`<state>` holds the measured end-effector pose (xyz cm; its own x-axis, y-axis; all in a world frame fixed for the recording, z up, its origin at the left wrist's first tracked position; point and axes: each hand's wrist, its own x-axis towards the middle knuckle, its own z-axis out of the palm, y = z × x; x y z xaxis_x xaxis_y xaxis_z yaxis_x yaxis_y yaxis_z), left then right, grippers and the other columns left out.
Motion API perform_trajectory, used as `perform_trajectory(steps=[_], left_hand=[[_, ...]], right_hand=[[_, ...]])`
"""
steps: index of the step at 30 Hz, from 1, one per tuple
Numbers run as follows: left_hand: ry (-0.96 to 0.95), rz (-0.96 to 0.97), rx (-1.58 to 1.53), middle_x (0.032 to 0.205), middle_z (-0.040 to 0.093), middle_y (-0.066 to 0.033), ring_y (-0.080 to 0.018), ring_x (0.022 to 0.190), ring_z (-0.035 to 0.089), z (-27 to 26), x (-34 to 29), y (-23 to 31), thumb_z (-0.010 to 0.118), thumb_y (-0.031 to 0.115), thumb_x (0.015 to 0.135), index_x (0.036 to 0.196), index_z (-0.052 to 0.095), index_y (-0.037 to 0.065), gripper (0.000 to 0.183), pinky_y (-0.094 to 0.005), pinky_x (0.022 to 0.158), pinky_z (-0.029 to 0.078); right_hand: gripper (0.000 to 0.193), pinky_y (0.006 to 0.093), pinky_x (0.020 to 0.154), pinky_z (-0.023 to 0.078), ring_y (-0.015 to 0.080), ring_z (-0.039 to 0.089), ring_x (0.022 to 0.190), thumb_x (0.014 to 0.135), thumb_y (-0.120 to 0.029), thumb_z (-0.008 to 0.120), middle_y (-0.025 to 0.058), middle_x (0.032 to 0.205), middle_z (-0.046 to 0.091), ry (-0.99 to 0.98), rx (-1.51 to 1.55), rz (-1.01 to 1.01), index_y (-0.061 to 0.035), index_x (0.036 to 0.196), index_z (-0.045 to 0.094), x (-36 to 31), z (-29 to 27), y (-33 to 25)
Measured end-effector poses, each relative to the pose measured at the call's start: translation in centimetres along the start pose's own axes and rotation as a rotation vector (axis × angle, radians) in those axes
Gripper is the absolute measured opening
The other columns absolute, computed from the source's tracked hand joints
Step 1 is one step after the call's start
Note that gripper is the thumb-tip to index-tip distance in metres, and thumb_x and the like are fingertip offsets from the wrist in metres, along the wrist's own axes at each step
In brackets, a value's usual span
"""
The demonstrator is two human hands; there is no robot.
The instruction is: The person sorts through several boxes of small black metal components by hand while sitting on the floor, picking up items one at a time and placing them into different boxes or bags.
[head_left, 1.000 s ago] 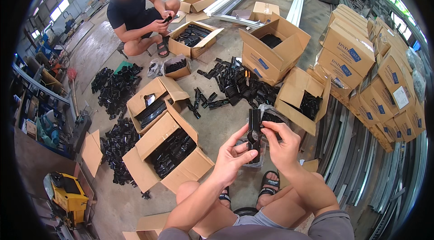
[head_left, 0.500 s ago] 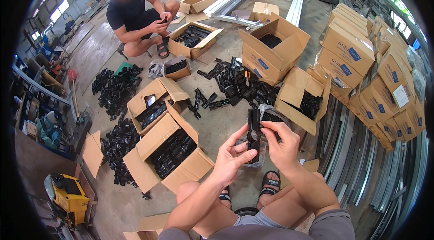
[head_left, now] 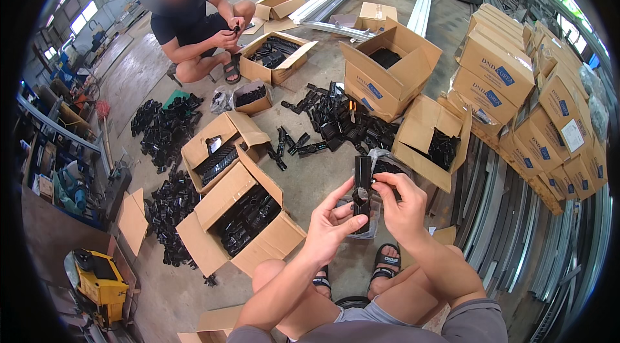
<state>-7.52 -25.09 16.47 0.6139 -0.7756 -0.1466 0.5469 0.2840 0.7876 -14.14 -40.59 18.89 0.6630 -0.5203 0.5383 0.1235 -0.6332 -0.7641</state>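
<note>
Upright in front of my knees is a long black part (head_left: 363, 168) with a round boss midway down its face. My left hand (head_left: 328, 225) is closed around its lower half, thumb across the front and fingers behind. At the part's right edge, my right hand (head_left: 403, 206) pinches a small, pale, shiny piece between thumb and fingertip; its kind is too small to make out. Behind and below the part sits a clear plastic bag (head_left: 402, 163) with dark pieces in it, partly hidden by my hands.
Open cartons of black parts stand to my left (head_left: 274, 239) and right (head_left: 413, 124). Loose black parts (head_left: 336, 117) are heaped ahead, with more heaps at left. A co-worker (head_left: 187, 23) squats at the far left, handling something small. Stacked cartons (head_left: 494, 72) and metal profiles (head_left: 510, 220) line the right.
The black part has turned slightly in my left hand, showing a smoother upper face. My right fingertips have shifted a little at its edge. The co-worker's head has moved slightly left.
</note>
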Motion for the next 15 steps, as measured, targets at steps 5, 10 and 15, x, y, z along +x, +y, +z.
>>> perform_trajectory(steps=[5, 10, 15], left_hand=[[-0.002, 0.015, 0.02, 0.124, 0.067, -0.015, -0.0157, 0.11, 0.065, 0.1, -0.1, 0.1, 0.069, -0.008, 0.089, 0.155, 0.033, 0.008, 0.078, -0.0295, 0.094, 0.053], [-0.014, 0.037, 0.091, 0.125, 0.067, -0.0144, -0.0149, 0.11, 0.065, 0.0, -0.1, -0.4, 0.069, -0.01, 0.088, 0.155, 0.034, 0.009, 0.078, -0.0286, 0.094, 0.053], [-0.023, 0.04, 0.084, 0.126, 0.066, -0.0137, -0.0144, 0.11, 0.064, 0.0, -0.2, -0.2, 0.068, -0.011, 0.088, 0.155, 0.034, 0.01, 0.078, -0.0278, 0.094, 0.053]], right_hand=[[0.009, 0.0353, 0.065, 0.053, 0.0284, 0.068, 0.075, 0.089, -0.004, 0.071, 0.014, 0.085, 0.068, -0.027, 0.012, 0.037, 0.0019, 0.095, 0.066, -0.1, 0.1, 0.2], [0.013, 0.0379, 0.064, 0.05, 0.0295, 0.064, 0.073, 0.097, -0.011, 0.062, 0.0135, 0.083, 0.063, -0.118, -0.105, 0.021, 0.001, 0.093, 0.061, -0.1, -0.1, 0.6], [0.013, 0.0395, 0.063, 0.049, 0.0323, 0.062, 0.071, 0.098, -0.012, 0.06, 0.0148, 0.082, 0.06, -0.142, -0.079, -0.037, 0.0001, 0.093, 0.06, 0.1, -0.4, 1.0]])
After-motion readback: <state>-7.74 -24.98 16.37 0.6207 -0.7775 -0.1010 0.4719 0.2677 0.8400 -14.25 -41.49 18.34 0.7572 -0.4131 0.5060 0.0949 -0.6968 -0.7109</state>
